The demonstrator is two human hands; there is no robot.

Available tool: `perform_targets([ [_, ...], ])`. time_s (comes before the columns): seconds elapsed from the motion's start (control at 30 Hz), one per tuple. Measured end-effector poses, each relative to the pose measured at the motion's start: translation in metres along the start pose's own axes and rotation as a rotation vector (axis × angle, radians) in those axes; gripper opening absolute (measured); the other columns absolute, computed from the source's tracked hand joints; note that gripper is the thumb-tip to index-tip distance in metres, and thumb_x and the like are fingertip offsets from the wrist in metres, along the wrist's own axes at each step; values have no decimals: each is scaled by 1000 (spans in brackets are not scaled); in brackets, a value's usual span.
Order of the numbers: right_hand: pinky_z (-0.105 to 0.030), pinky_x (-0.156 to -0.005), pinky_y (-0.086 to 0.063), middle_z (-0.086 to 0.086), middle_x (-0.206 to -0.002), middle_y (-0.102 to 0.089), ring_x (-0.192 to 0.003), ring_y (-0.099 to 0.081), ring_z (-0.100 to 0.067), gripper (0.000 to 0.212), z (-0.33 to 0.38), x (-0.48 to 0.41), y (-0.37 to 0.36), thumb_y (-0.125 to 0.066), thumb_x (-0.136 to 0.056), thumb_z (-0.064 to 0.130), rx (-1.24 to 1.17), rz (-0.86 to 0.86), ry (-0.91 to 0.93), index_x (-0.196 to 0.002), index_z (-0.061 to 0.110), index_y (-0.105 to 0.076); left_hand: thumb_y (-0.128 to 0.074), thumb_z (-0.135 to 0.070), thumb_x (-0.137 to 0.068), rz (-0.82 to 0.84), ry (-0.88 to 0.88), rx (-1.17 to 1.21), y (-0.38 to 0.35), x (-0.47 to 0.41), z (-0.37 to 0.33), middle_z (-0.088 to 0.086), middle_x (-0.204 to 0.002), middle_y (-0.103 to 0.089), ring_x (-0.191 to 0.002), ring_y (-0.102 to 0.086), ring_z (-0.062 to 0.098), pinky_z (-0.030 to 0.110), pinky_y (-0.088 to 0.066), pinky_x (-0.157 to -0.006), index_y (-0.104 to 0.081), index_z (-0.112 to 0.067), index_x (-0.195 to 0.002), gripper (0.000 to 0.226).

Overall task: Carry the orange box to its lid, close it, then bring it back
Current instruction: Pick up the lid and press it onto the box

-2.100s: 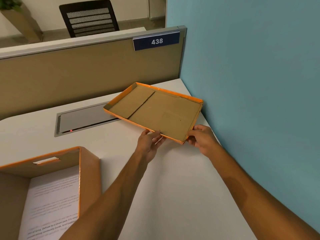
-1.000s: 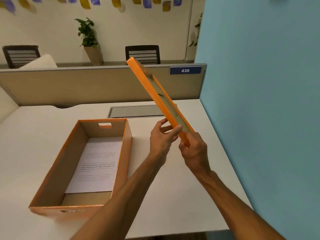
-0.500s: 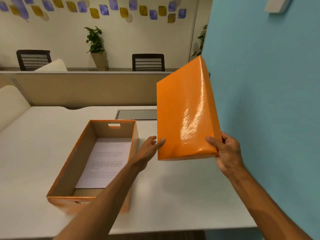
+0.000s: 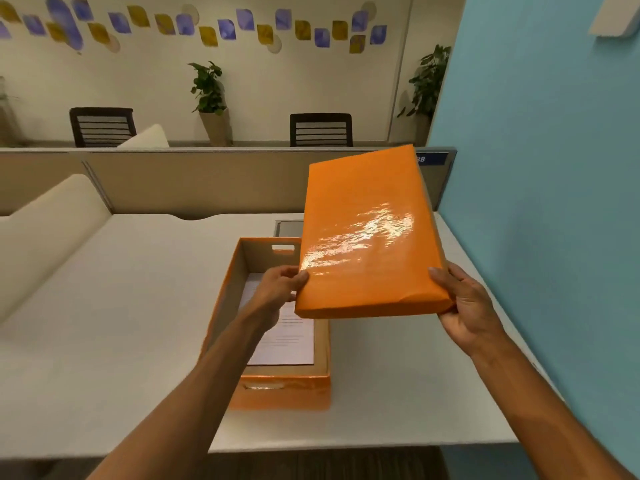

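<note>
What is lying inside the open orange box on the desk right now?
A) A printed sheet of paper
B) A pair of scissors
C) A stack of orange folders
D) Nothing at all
A: a white printed sheet of paper lies flat on the bottom of the open orange box, while the left hand and right hand hold the orange lid up above it.

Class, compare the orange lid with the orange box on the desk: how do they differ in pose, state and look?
The lid is held in the air, tilted, by the left hand and right hand; the box rests flat on the desk. The lid shows its glossy orange top; the box is open, showing a brown cardboard inside with a printed sheet. The lid is shallow; the box has taller walls with handle slots. Both have orange outsides.
</note>
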State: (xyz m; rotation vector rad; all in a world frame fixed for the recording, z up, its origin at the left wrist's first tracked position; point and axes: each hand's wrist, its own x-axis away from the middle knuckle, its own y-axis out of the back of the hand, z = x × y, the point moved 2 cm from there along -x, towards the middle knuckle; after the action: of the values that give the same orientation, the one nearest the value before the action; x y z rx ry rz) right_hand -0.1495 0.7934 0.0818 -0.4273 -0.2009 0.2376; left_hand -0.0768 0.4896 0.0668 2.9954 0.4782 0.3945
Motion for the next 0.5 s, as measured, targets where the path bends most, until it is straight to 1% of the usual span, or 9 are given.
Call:
perform_targets([
  [0.07,-44,-75,-61,-2,-119,-71,-101,-72,-31,58,-12,6,-20,-77,-77,29,34,-37,8,-131,30,-57,-53,-26,-98,-33,-9,-8,26,7,2,9,-122,-64,-108,-62,25,40,-52,-87,-58,-8,-127,35],
  [0.13,-40,-69,-62,-2,-117,-68,-100,-71,-31,62,-26,11,-39,-76,-77,32,80,-84,4,-134,30,-52,-55,-28,-97,-64,-13,-11,50,14,3,9,-122,-64,-108,-63,26,43,-53,-90,-58,-8,-128,37],
  [0.17,-37,-66,-62,-2,-117,-67,-100,-70,-30,60,-33,13,-48,-75,-78,34,116,-95,4,-133,30,-52,-56,-30,-96,-75,-17,-10,61,17,5,8,-122,-64,-108,-63,27,42,-54,-90,-58,-9,-129,38],
  [0.23,-32,-60,-60,0,-115,-66,-98,-68,-28,49,-48,17,-65,-71,-83,36,194,-110,6,-128,29,-54,-57,-33,-95,-101,-33,-10,84,23,8,6,-120,-65,-106,-64,26,37,-55,-82,-59,-11,-128,39],
  [0.3,-29,-58,-59,1,-116,-65,-96,-67,-24,42,-63,20,-79,-68,-88,38,270,-124,-1,-127,29,-54,-58,-34,-95,-126,-51,-21,104,28,13,5,-117,-67,-104,-65,25,34,-55,-78,-61,-12,-126,39],
  [0.37,-31,-62,-57,0,-118,-63,-97,-66,-23,44,-78,21,-89,-66,-90,38,350,-121,-20,-130,27,-52,-58,-31,-95,-135,-53,-38,123,32,20,5,-114,-69,-104,-66,24,33,-54,-76,-62,-10,-125,37],
  [0.4,-33,-63,-56,0,-119,-62,-98,-65,-22,44,-85,22,-94,-65,-91,38,379,-114,-37,-130,26,-51,-58,-31,-95,-136,-45,-51,131,34,26,5,-113,-69,-104,-66,24,34,-54,-78,-63,-10,-124,36],
  [0.5,-34,-63,-54,0,-119,-60,-99,-63,-21,41,-108,25,-103,-63,-93,38,440,-82,-99,-129,25,-50,-56,-34,-96,-129,7,-106,153,40,46,5,-116,-68,-108,-63,25,44,-51,-94,-64,-11,-121,35],
])
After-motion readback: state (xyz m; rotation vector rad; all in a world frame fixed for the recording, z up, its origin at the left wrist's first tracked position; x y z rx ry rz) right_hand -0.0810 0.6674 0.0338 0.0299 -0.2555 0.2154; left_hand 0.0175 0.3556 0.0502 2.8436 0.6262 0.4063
